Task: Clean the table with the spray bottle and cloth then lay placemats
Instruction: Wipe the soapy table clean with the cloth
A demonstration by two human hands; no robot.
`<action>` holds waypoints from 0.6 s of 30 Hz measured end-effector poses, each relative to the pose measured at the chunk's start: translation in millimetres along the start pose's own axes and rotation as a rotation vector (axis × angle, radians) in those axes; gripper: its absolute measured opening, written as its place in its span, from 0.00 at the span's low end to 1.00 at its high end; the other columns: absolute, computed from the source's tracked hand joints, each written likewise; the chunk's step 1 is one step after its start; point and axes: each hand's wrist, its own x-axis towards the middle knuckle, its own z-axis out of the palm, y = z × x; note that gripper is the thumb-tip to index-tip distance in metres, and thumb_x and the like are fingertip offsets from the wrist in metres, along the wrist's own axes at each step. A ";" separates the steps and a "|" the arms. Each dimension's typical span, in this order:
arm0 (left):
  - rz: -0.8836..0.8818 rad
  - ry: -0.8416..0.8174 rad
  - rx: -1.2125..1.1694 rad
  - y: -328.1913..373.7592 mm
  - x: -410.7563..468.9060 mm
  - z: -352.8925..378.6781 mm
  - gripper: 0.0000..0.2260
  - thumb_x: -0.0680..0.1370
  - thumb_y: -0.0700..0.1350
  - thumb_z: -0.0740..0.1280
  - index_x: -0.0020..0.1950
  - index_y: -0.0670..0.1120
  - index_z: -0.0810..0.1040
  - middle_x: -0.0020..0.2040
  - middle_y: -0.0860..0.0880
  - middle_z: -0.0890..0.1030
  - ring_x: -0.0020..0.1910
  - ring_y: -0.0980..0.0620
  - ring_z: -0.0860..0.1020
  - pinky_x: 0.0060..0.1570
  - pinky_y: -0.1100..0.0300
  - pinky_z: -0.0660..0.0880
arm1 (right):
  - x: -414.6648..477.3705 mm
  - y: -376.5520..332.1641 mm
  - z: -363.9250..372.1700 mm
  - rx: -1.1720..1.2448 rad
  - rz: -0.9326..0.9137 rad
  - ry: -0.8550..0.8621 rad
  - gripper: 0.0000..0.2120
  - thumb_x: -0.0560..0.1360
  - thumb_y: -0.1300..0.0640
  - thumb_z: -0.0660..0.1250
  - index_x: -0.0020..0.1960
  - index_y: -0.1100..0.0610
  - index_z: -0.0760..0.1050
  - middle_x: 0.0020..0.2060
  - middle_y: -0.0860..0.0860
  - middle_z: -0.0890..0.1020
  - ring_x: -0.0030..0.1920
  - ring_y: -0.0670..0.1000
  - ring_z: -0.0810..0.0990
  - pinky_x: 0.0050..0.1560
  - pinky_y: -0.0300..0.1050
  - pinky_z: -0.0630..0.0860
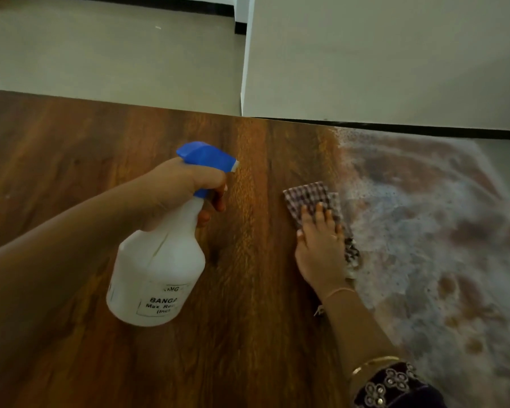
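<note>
My left hand [177,189] grips the neck of a white spray bottle [156,266] with a blue trigger head, held above the dark wooden table [71,172], nozzle pointing right. My right hand [318,240] lies flat with straight fingers on a folded checked cloth [309,198], pressing it onto the table. To the right of the cloth the tabletop is covered with a wide wet, foamy patch [424,231] reaching the far edge. No placemats are in view.
Beyond the table's far edge lies a beige floor [115,60]. A white wall corner [248,69] with a black skirting stands behind the table's right half.
</note>
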 end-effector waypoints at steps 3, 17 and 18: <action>0.001 -0.020 -0.011 -4.8 -13.2 8.9 0.02 0.73 0.40 0.64 0.41 0.44 0.74 0.34 0.45 0.78 0.24 0.54 0.74 0.26 0.60 0.71 | -50.9 -10.5 10.6 0.019 -0.225 -0.023 0.25 0.81 0.51 0.45 0.77 0.49 0.49 0.76 0.48 0.45 0.76 0.50 0.41 0.72 0.49 0.34; 0.023 -0.175 0.006 -42.7 -81.6 44.4 0.10 0.59 0.47 0.69 0.35 0.43 0.76 0.30 0.46 0.79 0.24 0.53 0.74 0.26 0.60 0.72 | -156.1 12.7 15.9 0.121 -0.050 -0.060 0.23 0.82 0.53 0.46 0.77 0.47 0.50 0.74 0.43 0.42 0.76 0.47 0.39 0.72 0.45 0.32; 0.039 -0.189 -0.013 -43.5 -89.0 45.4 0.11 0.56 0.48 0.69 0.34 0.44 0.76 0.30 0.46 0.79 0.24 0.52 0.74 0.25 0.60 0.72 | -158.6 18.9 14.9 0.142 0.014 -0.049 0.23 0.83 0.54 0.47 0.77 0.47 0.50 0.75 0.44 0.42 0.76 0.49 0.39 0.73 0.47 0.34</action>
